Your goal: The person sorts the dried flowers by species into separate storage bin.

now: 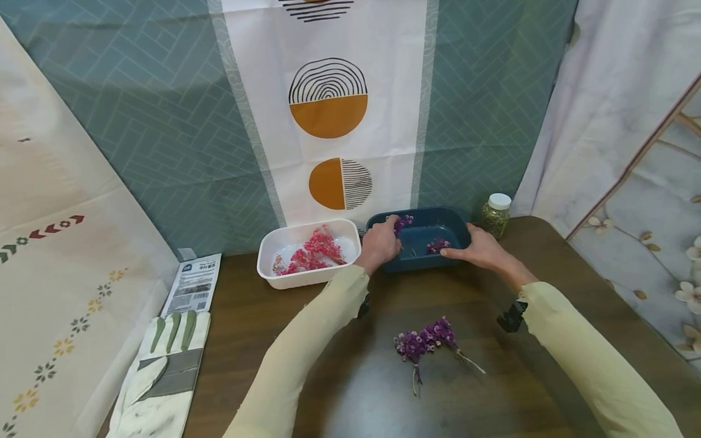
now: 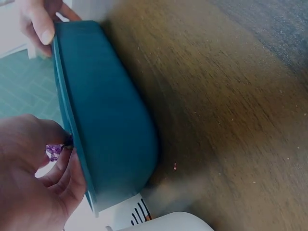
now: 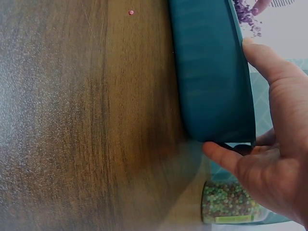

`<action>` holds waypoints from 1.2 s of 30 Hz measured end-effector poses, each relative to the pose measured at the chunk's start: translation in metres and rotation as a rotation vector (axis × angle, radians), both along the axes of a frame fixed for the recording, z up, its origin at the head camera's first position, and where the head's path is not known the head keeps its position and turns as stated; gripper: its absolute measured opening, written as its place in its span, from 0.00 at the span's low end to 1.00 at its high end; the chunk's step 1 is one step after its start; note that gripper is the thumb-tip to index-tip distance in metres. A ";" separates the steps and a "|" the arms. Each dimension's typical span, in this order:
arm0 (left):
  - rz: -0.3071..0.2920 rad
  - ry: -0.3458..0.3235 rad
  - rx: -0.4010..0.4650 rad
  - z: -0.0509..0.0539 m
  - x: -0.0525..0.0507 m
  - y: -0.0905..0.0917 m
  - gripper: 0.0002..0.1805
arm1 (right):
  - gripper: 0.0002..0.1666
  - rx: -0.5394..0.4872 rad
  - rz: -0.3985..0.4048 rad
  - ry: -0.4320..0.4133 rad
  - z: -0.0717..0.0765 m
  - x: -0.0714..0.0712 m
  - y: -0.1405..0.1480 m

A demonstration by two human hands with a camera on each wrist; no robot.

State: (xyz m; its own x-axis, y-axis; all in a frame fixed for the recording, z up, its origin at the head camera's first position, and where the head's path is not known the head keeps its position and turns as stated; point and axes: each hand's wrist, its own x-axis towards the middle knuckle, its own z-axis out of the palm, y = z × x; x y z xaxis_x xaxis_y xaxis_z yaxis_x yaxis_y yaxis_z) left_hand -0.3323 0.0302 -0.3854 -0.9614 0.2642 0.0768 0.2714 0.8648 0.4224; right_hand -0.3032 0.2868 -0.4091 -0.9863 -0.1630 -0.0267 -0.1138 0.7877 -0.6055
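Note:
My left hand reaches over the left part of a dark blue plastic bin and pinches a sprig of purple dried flowers. In the left wrist view the purple blossoms show between thumb and fingers, close to the bin's rim; the stem is mostly hidden. My right hand grips the bin's right end, its thumb on the front rim and a finger against the end wall in the right wrist view. Another purple flower bunch lies inside the bin. Two more purple bunches lie on the table nearer to me.
Left of the blue bin stands a white bin holding pink dried flowers. A white-lidded jar of green bits stands behind my right hand. Work gloves and a printed packet lie at the table's left edge.

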 end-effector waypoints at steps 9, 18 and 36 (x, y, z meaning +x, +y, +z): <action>0.003 -0.006 0.050 -0.009 0.000 -0.004 0.27 | 0.68 -0.014 0.006 -0.013 -0.002 0.003 -0.006; -0.005 0.072 0.010 -0.004 0.014 -0.008 0.27 | 0.66 -0.032 0.022 0.006 -0.004 0.002 -0.005; -0.030 -0.073 0.297 -0.030 0.150 -0.055 0.32 | 0.64 -0.032 0.015 0.016 0.001 0.002 -0.002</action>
State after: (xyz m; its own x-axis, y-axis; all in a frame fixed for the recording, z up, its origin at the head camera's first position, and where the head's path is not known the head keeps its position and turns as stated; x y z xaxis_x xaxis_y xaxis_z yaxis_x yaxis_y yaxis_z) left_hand -0.1823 -0.0250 -0.4154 -0.9594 0.2687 0.0857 0.2543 0.6929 0.6747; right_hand -0.3017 0.2853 -0.4085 -0.9840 -0.1779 -0.0059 -0.1348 0.7664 -0.6281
